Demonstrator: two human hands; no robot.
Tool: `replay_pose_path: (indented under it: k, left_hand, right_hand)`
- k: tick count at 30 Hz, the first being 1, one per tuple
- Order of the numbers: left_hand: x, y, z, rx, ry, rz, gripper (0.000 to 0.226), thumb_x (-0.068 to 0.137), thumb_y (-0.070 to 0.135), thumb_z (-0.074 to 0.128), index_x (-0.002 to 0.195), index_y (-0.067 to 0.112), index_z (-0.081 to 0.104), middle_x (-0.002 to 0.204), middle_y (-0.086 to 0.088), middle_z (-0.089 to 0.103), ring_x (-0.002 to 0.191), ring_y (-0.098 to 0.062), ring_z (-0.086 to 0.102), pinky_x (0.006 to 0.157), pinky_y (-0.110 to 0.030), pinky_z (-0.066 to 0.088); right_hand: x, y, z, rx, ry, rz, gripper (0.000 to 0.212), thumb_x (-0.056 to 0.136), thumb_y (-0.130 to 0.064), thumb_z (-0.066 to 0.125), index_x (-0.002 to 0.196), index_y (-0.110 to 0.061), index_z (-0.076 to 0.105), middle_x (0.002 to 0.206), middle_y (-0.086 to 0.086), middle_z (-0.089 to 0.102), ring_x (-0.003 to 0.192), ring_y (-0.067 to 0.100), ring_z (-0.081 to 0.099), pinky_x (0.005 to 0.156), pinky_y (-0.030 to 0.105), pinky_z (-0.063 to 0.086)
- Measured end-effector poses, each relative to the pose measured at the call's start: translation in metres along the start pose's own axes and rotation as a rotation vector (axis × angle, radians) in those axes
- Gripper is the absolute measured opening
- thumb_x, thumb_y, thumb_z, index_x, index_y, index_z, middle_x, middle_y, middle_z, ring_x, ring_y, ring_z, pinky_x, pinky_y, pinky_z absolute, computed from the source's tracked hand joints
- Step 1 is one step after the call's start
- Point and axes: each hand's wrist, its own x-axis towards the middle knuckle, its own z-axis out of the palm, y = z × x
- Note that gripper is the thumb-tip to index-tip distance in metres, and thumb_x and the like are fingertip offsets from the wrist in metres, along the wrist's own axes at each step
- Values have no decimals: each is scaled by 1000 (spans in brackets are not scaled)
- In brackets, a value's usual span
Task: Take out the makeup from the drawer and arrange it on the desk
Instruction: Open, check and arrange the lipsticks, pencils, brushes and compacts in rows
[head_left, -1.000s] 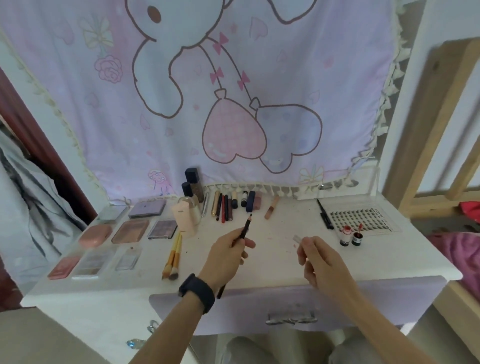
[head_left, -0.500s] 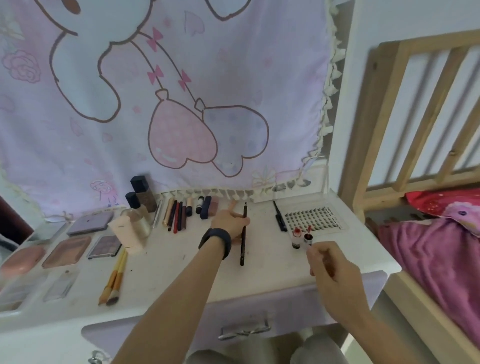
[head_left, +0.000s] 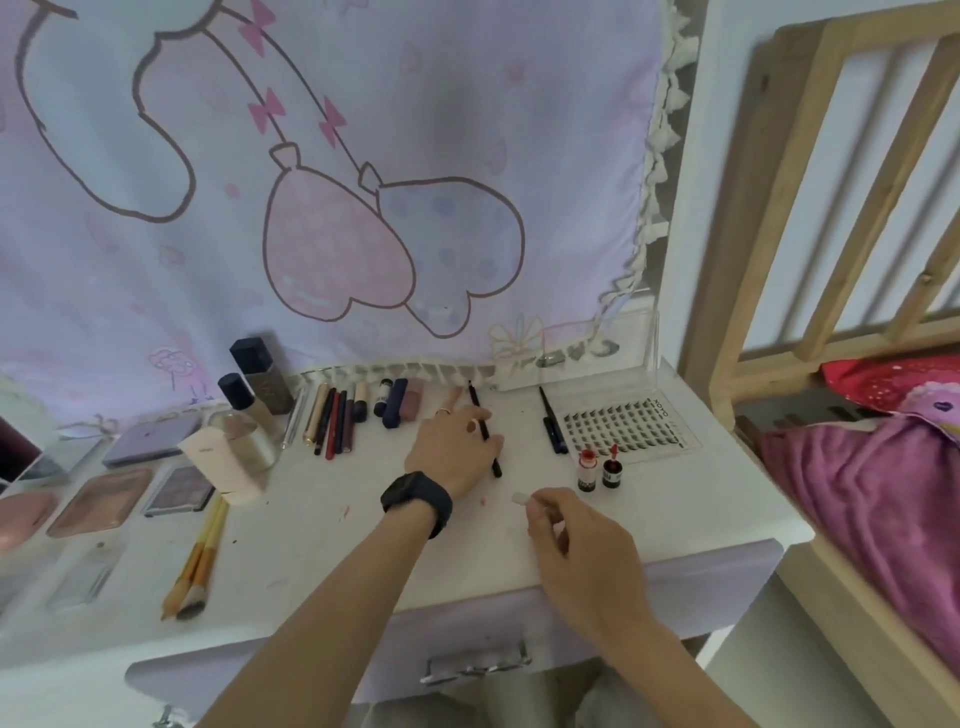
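Observation:
My left hand (head_left: 457, 451), with a black watch on the wrist, rests on the white desk (head_left: 322, 540) and holds a thin black pencil (head_left: 494, 465) that lies flat against the desktop, to the right of a row of pencils and lipsticks (head_left: 343, 415). My right hand (head_left: 576, 540) hovers over the desk's front edge, pinching a small clear cap (head_left: 518, 498) between the fingertips. The lilac drawer (head_left: 467, 639) below the desk sticks out slightly, and its metal handle shows.
Palettes (head_left: 98, 501) lie at the left, with two brushes (head_left: 200, 566), foundation bottles (head_left: 254, 384) and a cream box. A black liner pen (head_left: 551, 426), a lash tray (head_left: 623, 421) and two small red pots (head_left: 597, 470) sit at the right. A wooden bed frame (head_left: 769, 208) stands beside the desk.
My left hand carried the black pencil from mid-air down onto the desk beside the pencil row. My right hand kept the small cap. The view swung to the right.

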Motion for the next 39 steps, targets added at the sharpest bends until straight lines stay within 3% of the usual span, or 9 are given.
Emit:
replay_pose_path:
  k: [3, 6, 10, 14, 17, 20, 23, 27, 39]
  left_hand:
    - [-15, -7, 7, 146, -19, 92, 40, 89, 54, 55, 127, 41, 60, 140, 7, 51, 139, -17, 34, 105, -43, 43]
    - [-18, -11, 7, 218, 4, 143, 45, 95, 54, 49, 134, 35, 58, 141, 8, 51, 142, -18, 29, 109, -43, 38]
    - [-14, -17, 5, 182, 9, 170, 45, 98, 56, 43, 136, 34, 57, 140, 9, 53, 140, -17, 32, 107, -40, 38]
    - [-17, -28, 8, 88, 97, 248, 36, 100, 41, 48, 131, 30, 62, 134, 8, 59, 142, -14, 31, 103, -35, 38]
    - [-15, -34, 10, 77, 87, 280, 40, 94, 34, 56, 133, 29, 61, 136, 12, 56, 144, -11, 26, 103, -31, 33]
    - [-11, -37, 12, 85, 91, 293, 42, 91, 33, 59, 133, 30, 61, 136, 14, 56, 144, -12, 28, 103, -32, 36]
    - [-8, -41, 14, 76, 78, 279, 41, 92, 38, 59, 132, 32, 62, 136, 15, 56, 140, -13, 32, 104, -35, 37]
    - [-6, -42, 14, 27, 82, 258, 40, 90, 41, 61, 129, 34, 64, 134, 16, 57, 133, -14, 39, 104, -34, 38]
    - [-5, -43, 13, 1, 85, 273, 37, 89, 43, 63, 126, 37, 65, 133, 16, 60, 129, -13, 43, 99, -33, 41]
  right_hand:
    - [1, -1, 3, 4, 35, 28, 21, 103, -33, 50, 114, -24, 65, 72, -14, 62, 58, 6, 56, 56, 23, 49]
    - [2, -5, 4, -106, 39, -22, 24, 101, -27, 56, 119, -17, 69, 70, -12, 63, 54, 7, 54, 54, 27, 51]
    - [19, -16, 6, -229, 95, -81, 16, 91, -19, 72, 106, -15, 77, 60, -6, 64, 46, 11, 54, 43, 29, 48]
    - [44, -30, 16, -356, 64, -59, 15, 98, -22, 60, 101, -15, 74, 67, -1, 67, 58, 21, 61, 51, 33, 45]
    - [64, -40, 25, -463, -74, 14, 27, 105, -26, 43, 116, -16, 65, 97, 3, 72, 90, 24, 66, 73, 34, 46]
    - [79, -44, 33, -543, -153, 96, 27, 105, -23, 38, 118, -17, 61, 109, 5, 69, 101, 25, 64, 75, 32, 39]
    - [80, -39, 43, -523, -184, 129, 27, 101, -20, 42, 119, -21, 63, 108, 3, 66, 101, 28, 62, 72, 31, 32]
    - [79, -30, 44, -450, -151, 145, 28, 101, -27, 45, 116, -23, 68, 102, 2, 60, 95, 26, 61, 70, 32, 35]
    - [79, -27, 45, -448, -137, 128, 28, 102, -18, 43, 113, -18, 68, 103, 3, 64, 94, 26, 61, 73, 34, 37]
